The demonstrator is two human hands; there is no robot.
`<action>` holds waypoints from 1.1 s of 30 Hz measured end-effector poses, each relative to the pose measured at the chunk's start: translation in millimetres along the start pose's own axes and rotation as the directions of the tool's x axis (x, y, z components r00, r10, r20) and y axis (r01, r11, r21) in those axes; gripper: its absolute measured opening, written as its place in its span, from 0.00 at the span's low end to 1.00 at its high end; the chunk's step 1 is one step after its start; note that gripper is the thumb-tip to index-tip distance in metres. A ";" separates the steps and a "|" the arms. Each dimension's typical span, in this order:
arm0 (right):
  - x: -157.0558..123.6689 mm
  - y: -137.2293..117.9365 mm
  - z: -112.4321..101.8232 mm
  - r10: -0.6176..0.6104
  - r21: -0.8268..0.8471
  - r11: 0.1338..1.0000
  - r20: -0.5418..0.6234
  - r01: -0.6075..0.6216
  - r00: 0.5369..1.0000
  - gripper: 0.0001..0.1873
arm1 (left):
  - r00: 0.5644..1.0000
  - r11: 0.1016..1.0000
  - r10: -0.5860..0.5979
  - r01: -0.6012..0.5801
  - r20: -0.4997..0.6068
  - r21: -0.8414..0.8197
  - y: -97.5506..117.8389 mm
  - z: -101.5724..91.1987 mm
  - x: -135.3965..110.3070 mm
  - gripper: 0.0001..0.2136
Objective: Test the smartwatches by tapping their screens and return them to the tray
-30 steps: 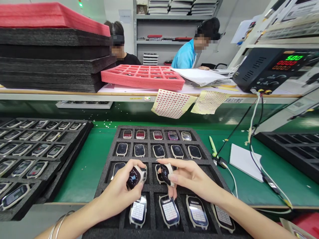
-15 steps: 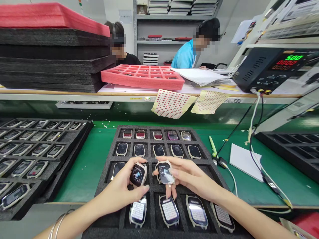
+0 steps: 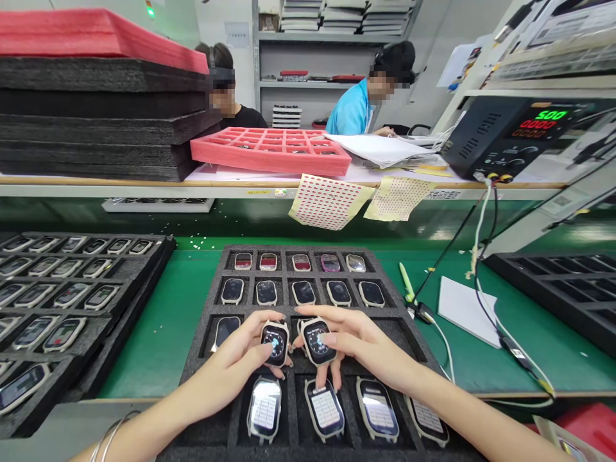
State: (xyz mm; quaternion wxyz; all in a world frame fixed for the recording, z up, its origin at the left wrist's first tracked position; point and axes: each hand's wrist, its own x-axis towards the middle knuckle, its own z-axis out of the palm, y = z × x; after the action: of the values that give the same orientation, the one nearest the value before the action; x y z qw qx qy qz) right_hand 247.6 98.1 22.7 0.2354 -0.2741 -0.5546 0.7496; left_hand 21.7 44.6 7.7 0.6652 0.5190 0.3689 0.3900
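My left hand (image 3: 248, 350) is closed around a smartwatch (image 3: 276, 343) without straps, its thumb on the lit dial. Just beside it my right hand (image 3: 351, 340) grips another smartwatch (image 3: 317, 344), also showing a lit dial, with the thumb over the screen. Both are held above a black foam tray (image 3: 202, 333). In the tray's near row lie watches with pale keypad-like screens, such as this watch (image 3: 327, 410); the right hand's lower fingers hang close to it. Dark-screened watches (image 3: 303, 293) fill cells farther back. Part of the middle row is hidden by my hands.
More foam trays (image 3: 125, 308) with watches stand at left, another tray (image 3: 543, 289) at right. A green pen (image 3: 407, 282), white paper (image 3: 466, 308) and cables (image 3: 443, 340) lie right of centre. The shelf (image 3: 231, 188) bears stacked foam, a red tray (image 3: 269, 160) and a power supply (image 3: 510, 138). Two people sit beyond.
The left hand's watch has turned to face me more, and its thumb has moved onto the screen. The right hand's watch has tilted slightly, and its dial shows more clearly.
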 end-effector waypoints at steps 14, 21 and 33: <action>0.6 1.8 1.7 0.012 -0.077 0.997 -0.030 -0.014 0.999 0.25 | 1.000 0.999 -0.003 0.003 0.005 -0.049 0.2 0.8 1.2 0.13; -6.6 -3.3 2.5 0.009 -0.160 0.987 0.026 -0.005 1.000 0.39 | 1.000 0.995 0.011 -0.011 -0.007 -0.103 -3.0 -1.0 1.5 0.15; -7.3 -9.0 2.8 0.002 -0.126 0.992 0.001 -0.002 1.000 0.40 | 1.000 0.994 0.014 -0.017 -0.019 -0.110 2.2 3.7 5.9 0.11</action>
State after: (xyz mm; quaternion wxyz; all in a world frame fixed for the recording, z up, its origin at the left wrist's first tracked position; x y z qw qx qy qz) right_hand 251.6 93.8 33.2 0.2165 -0.2883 -0.6007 0.7136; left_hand 27.2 48.8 10.0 0.6863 0.4807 0.3490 0.4197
